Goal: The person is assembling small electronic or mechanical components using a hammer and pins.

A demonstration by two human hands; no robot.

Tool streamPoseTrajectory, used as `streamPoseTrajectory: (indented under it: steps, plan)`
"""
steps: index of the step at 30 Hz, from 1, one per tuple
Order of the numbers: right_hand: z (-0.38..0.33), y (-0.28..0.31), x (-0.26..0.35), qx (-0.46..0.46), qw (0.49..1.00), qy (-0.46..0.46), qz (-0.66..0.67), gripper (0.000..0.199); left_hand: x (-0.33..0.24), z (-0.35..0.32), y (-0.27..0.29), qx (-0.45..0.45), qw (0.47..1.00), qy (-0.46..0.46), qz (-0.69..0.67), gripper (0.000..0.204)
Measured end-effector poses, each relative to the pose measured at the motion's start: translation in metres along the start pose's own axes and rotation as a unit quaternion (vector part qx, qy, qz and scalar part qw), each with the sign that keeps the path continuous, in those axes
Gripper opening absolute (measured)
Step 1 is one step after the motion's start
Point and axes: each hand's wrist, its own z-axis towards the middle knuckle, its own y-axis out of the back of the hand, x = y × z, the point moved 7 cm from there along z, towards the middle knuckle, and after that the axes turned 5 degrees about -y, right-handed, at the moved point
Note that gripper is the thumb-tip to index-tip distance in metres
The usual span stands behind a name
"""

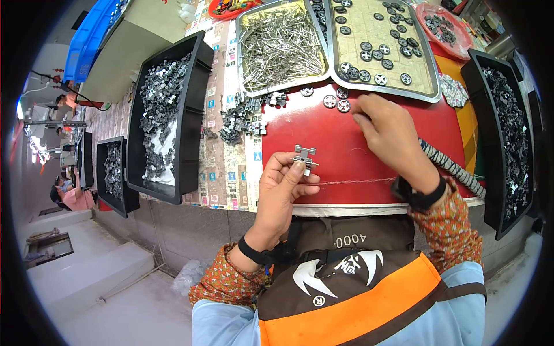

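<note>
Left hand (277, 193): thumb and fingers pinch a small grey, notched, blocky part (304, 152), held up just over the near side of the glossy red desk (360, 153). A thin silvery rod (314, 165) crosses the part near the thumb. Right hand (388, 124): fingers curled down by the small round black wheels with silver spokes (344, 106); can't tell if it grips anything.

Handling, judged: grey part looks light and stiff, fiddly more than fragile; best pinched by its flat middle, rod ends left clear. Rod likely slick, may slide or roll. Wheels look light and hard; take by the rim, edges first.

Around: heap of grey parts (249, 115) left of the red area, metal tray of silvery pins (281, 49) behind, wheel tray (398, 94) beside it, long black bin of parts (191, 130) further left.
</note>
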Motion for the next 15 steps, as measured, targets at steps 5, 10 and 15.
streamPoseTrajectory:
  steps: [5,10,15]
  plan:
    - [0.036,-0.040,-0.005,0.080,0.987,-0.005,-0.136,0.016,-0.006,0.007,0.007,-0.016,1.000,-0.016,0.015,0.023]
    - [0.044,-0.064,-0.005,0.101,0.983,0.031,-0.152,0.016,-0.005,0.016,0.017,-0.034,0.999,-0.025,0.017,0.025]
    - [0.004,-0.075,0.023,0.154,0.980,0.066,-0.109,0.020,0.006,0.026,0.032,-0.071,0.996,-0.031,0.035,0.022]
